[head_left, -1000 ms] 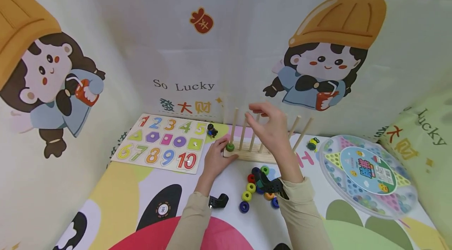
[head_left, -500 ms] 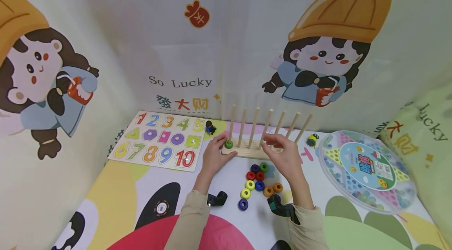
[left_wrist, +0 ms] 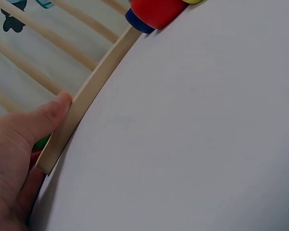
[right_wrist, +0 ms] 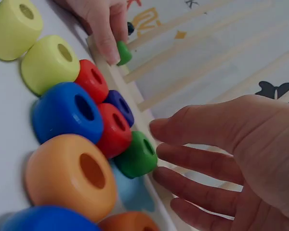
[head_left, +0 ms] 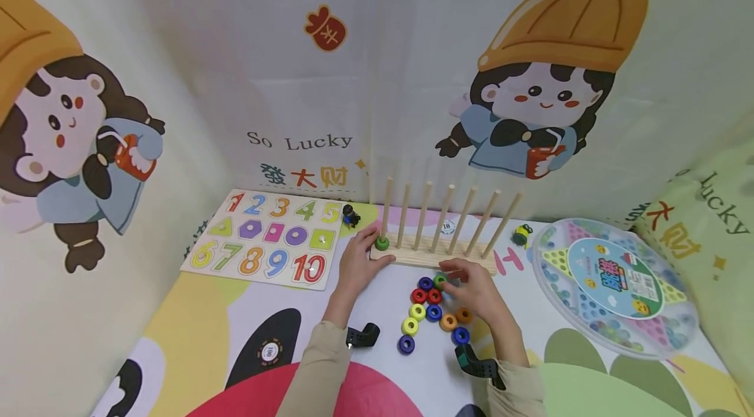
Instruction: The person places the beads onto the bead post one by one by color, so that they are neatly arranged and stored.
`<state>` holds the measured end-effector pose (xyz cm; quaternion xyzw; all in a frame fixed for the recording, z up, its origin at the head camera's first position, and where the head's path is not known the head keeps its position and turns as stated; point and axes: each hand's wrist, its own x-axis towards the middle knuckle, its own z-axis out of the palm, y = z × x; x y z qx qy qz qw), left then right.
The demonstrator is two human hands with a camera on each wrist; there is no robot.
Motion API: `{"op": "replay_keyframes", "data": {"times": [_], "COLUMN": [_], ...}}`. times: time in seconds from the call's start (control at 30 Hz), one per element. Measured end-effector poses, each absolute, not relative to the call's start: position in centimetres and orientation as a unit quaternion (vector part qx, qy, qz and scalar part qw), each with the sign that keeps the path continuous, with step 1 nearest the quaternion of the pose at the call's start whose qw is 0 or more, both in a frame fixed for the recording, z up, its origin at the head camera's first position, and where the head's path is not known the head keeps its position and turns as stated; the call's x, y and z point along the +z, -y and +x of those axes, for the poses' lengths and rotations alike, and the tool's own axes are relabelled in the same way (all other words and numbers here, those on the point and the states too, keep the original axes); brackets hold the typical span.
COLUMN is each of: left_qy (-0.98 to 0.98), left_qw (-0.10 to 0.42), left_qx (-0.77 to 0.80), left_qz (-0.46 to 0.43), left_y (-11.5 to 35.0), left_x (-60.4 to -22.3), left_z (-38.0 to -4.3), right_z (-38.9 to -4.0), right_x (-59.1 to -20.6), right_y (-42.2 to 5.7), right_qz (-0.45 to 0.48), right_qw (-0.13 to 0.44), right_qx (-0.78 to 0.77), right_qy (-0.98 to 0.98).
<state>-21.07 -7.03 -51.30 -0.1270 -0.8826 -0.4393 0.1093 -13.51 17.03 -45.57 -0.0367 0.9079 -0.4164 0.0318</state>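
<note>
My left hand (head_left: 357, 263) grips the left end of a wooden peg stand (head_left: 412, 256); its thumb lies along the front edge in the left wrist view. A green bead (head_left: 382, 243) sits at the foot of the leftmost peg, beside that hand. My right hand (head_left: 476, 287) is just in front of the stand, fingers apart and slightly bent. In the right wrist view its fingertips are right at a loose green bead (right_wrist: 137, 156). Around it on the table lie red beads (right_wrist: 114, 130), a blue bead (right_wrist: 67, 113), yellow beads (right_wrist: 50, 65) and orange beads (right_wrist: 71, 168).
A number and shape puzzle board (head_left: 262, 240) lies left of the stand. A small dark figure (head_left: 351, 216) and a yellow-green figure (head_left: 521, 235) stand near the back. At the right is a round clear game case (head_left: 615, 289). A patterned cloth wall (head_left: 400, 76) rises behind.
My right hand has come down from above the pegs, past the front of the stand, to the loose green bead. The left hand stays on the stand's end.
</note>
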Motion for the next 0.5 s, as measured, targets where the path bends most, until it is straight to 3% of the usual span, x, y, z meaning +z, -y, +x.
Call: {"op": "replay_keyframes", "data": {"times": [0.2, 0.5], "left_qy": [0.880, 0.878], "left_qw": [0.102, 0.110], "left_qx": [-0.447, -0.447], "left_qz": [-0.124, -0.132], "left_y": [7.2, 7.2], "left_x": [-51.5, -51.6], "left_z": [-20.8, -21.0], "right_z": [-13.2, -13.3], "right_x": [-46.5, -46.8], "right_y": [-17.0, -17.0], "right_qz": [-0.025, -0.015], "right_qw": [0.050, 0.028], "right_qx": [-0.432, -0.430], "right_qy": [-0.900, -0.902]}}
